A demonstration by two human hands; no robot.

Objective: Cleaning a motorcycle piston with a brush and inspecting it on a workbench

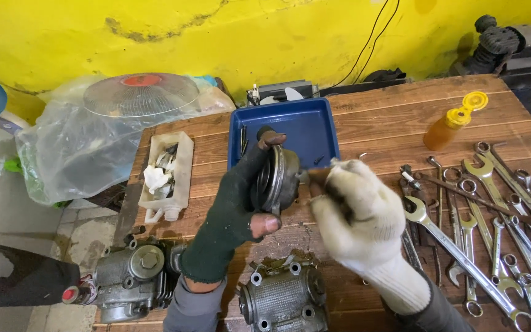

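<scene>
At the far left, off the wooden plank table (388,117), lies a clear plastic bag holding a white fan grille with a red centre (139,93). On the left edge of the table stands a white plastic container of small parts and rags (167,172), and at the near left corner rests a grey metal engine housing with a hexagonal cap (131,276). The left hand (232,215), in a dark green fingerless glove, is closed around a round grey metal disc-shaped part (276,179), thumb on the top rim and fingers under it, holding it in the air just in front of the blue plastic tray (290,123). The right hand (354,218), in a white knitted glove, is closed in a fist against the right face of this part; I cannot tell what it grips, perhaps a small tool. I think the work goes well if the left hand keeps the part steady and the right hand stays straight on the centre. Below the hands sits a ribbed grey metal cover (284,301). On the right side lie many steel spanners (493,246), and behind them an orange squeeze bottle with yellow cap (453,123).
</scene>
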